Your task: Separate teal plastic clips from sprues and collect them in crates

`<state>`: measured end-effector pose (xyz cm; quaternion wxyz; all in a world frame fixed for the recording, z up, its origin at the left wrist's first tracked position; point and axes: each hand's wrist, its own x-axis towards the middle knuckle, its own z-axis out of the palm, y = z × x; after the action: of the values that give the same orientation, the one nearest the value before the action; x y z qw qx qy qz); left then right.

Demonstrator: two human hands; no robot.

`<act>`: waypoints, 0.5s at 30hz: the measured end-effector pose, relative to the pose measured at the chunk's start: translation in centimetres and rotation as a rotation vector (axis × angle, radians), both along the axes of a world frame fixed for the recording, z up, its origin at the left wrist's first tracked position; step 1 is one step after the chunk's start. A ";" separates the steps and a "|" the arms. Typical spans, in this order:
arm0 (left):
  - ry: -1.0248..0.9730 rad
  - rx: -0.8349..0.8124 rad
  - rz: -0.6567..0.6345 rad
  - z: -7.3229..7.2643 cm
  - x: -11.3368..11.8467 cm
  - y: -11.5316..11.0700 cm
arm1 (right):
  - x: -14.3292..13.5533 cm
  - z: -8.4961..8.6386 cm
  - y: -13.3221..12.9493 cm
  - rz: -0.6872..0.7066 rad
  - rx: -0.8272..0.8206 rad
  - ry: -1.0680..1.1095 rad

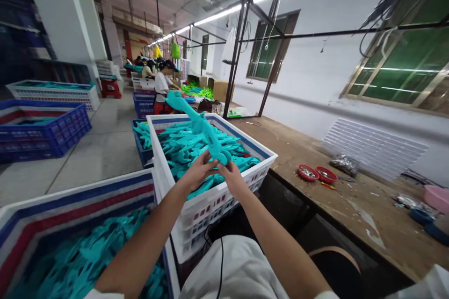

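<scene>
A long turquoise plastic part with rounded ends and a bumpy middle is held up at a slant, its far end pointing up and left. My left hand grips its near end with closed fingers. On the same end, from the other side, my right hand is closed too, thumb close to the left one. Both hands are above a white plastic basket lined with striped cloth. Many similar turquoise parts are heaped in it. The fingertips behind the held part are partly hidden.
Left of me stands another striped-lined basket of turquoise parts. A wooden workbench runs along the right, with red bowls of small metal pieces and a pink basin. Blue crates stand at left; people sit farther back.
</scene>
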<state>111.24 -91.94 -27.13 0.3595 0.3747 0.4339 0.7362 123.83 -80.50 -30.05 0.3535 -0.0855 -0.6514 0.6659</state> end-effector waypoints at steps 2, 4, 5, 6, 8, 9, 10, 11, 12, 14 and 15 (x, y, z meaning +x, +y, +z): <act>-0.040 0.051 -0.025 0.1 0.9 -0.7 | -0.1 0.4 -1.4 -0.081 0.129 0.006; -0.117 0.071 -0.004 0.2 1.4 -1.5 | 0.2 0.2 -2.4 -0.177 0.365 -0.013; -0.143 0.074 0.034 0.3 1.6 -2.0 | 0.4 0.1 -2.6 -0.205 0.496 -0.027; -0.148 0.071 0.078 0.4 1.7 -2.5 | 0.7 0.0 -2.8 -0.213 0.613 -0.041; -0.100 0.040 0.149 0.6 1.7 -3.6 | 1.2 0.0 -3.1 -0.174 0.750 -0.065; -0.063 0.016 0.167 0.8 1.7 -4.1 | 1.4 0.1 -3.2 -0.137 0.767 -0.067; -0.027 -0.013 0.174 1.0 1.7 -4.6 | 1.6 0.2 -3.3 -0.096 0.763 -0.060; 0.005 -0.045 0.176 1.3 1.6 -5.1 | 1.8 0.3 -3.5 -0.064 0.742 -0.045; 0.037 -0.079 0.180 1.5 1.6 -5.6 | 1.8 0.3 -3.8 -0.052 0.703 -0.030; 0.088 -0.145 0.180 1.9 1.4 -6.6 | 1.7 0.2 -4.4 -0.106 0.552 -0.017; 0.099 -0.175 0.177 1.8 1.2 -7.2 | 1.6 0.0 -4.8 -0.157 0.427 -0.016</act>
<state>112.45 -99.11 -25.29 0.3023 0.3382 0.5451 0.7050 125.38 -85.25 -30.05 0.4093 -0.0645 -0.7716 0.4827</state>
